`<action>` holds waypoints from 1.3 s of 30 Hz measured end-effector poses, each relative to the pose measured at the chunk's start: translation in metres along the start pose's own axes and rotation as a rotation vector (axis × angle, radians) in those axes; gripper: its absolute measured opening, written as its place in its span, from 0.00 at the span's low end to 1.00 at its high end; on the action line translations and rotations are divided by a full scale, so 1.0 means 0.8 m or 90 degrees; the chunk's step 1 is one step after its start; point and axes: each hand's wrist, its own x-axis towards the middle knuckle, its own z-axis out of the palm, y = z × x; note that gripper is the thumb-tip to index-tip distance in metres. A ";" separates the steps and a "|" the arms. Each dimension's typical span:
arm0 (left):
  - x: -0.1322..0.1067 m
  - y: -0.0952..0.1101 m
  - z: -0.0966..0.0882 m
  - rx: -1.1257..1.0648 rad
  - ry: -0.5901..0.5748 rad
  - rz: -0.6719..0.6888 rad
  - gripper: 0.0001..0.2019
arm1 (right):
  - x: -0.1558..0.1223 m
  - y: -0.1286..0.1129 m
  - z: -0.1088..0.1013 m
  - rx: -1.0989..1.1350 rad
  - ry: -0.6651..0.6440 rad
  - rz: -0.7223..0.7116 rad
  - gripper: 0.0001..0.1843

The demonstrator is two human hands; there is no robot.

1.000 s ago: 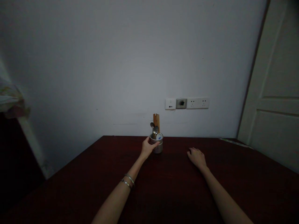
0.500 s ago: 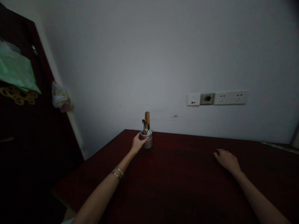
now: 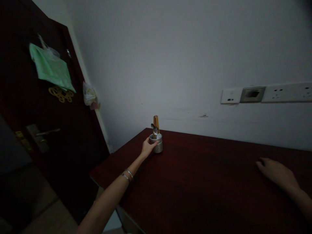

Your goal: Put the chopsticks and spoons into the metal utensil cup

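A small metal cup stands near the far left corner of a dark red table. Wooden chopsticks and a metal spoon stick up out of it. My left hand reaches out and grips the cup's rim and side, with bangles on that wrist. My right hand lies palm down on the table at the far right, fingers flat, holding nothing.
A white wall runs behind the table with a row of sockets. A dark door with a handle stands at the left, a green cloth hanging on it. The table's left edge drops to the floor.
The view has swung left, showing the dark door. The cup, with my left hand on it, now stands nearer the table's left corner. My right hand stays flat on the table.
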 end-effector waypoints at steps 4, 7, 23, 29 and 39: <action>-0.010 0.003 0.002 -0.016 0.010 -0.018 0.26 | -0.002 0.000 -0.005 -0.007 -0.077 -0.008 0.27; -0.015 0.004 0.003 -0.010 0.008 -0.023 0.26 | -0.004 -0.003 -0.011 -0.009 -0.101 -0.008 0.27; -0.015 -0.018 -0.002 -0.009 -0.006 -0.004 0.31 | -0.014 -0.020 -0.041 -0.024 -0.158 0.010 0.27; -0.013 -0.018 -0.004 -0.011 -0.033 0.011 0.30 | -0.012 -0.015 -0.032 -0.021 -0.135 0.001 0.27; -0.006 -0.017 -0.007 -0.039 -0.056 0.003 0.30 | -0.010 -0.009 -0.022 -0.021 -0.119 -0.006 0.27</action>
